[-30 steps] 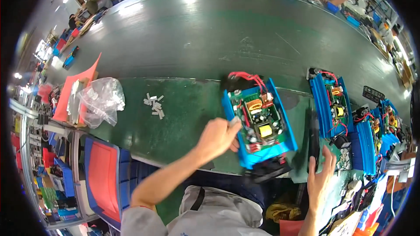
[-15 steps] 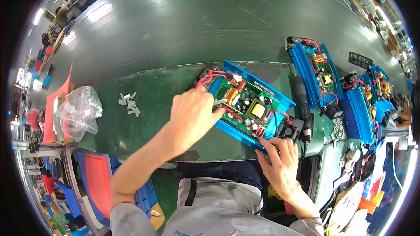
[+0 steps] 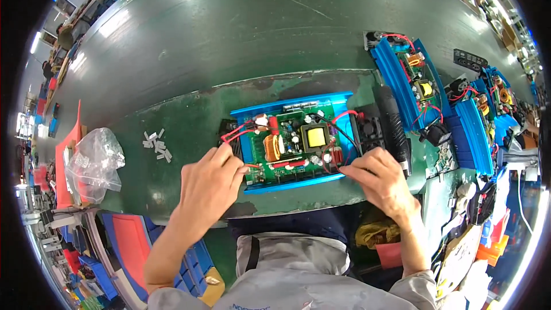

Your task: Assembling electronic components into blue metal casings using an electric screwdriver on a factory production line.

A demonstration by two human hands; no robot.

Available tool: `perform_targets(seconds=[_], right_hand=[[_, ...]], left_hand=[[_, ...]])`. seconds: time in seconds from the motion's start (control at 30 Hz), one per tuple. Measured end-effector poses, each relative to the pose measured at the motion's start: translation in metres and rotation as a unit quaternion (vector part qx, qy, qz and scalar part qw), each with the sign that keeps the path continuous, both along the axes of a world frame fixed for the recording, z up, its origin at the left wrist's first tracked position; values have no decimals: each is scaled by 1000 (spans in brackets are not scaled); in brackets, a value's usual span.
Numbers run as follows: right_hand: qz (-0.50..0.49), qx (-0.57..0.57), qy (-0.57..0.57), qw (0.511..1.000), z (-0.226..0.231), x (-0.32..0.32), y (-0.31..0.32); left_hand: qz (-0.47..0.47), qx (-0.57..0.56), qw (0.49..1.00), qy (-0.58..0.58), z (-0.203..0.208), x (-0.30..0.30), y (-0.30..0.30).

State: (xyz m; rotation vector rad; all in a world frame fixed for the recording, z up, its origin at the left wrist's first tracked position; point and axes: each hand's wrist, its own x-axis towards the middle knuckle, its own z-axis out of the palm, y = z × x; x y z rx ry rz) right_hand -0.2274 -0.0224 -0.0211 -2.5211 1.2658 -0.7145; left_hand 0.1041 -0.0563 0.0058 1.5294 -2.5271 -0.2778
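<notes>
A blue metal housing lies level on the bench in front of me, open at the top. Inside is a green circuit board carrying a yellow transformer and a copper coil. My left hand is closed at the housing's left end, its fingertips pinching a red wire. At the lower right corner, my right hand is closed in a pinch beside a thin red wire loop; its fingertips hide what they hold. A black fan hangs by wires at the right end.
Small white tubes lie scattered left of the housing, near a clear plastic bag. On the right stand a black-wrapped cylindrical tool and more blue housings. A blue bin with a red lining is below the bench's left edge.
The housing has turned from a slant to nearly level and shifted left. My left hand has moved left and down to its end; my right hand has risen slightly at the corner.
</notes>
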Motion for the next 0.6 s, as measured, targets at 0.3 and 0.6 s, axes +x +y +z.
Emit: perform_targets(seconds=[0.3,0.6], right_hand=[[-120,-80,-71,987,-13,12,6],[-170,-17,-33,985,-28,28,15]], left_hand=[[35,-70,997,27,-16,1,7],[-10,-95,995,34,-29,14,9]])
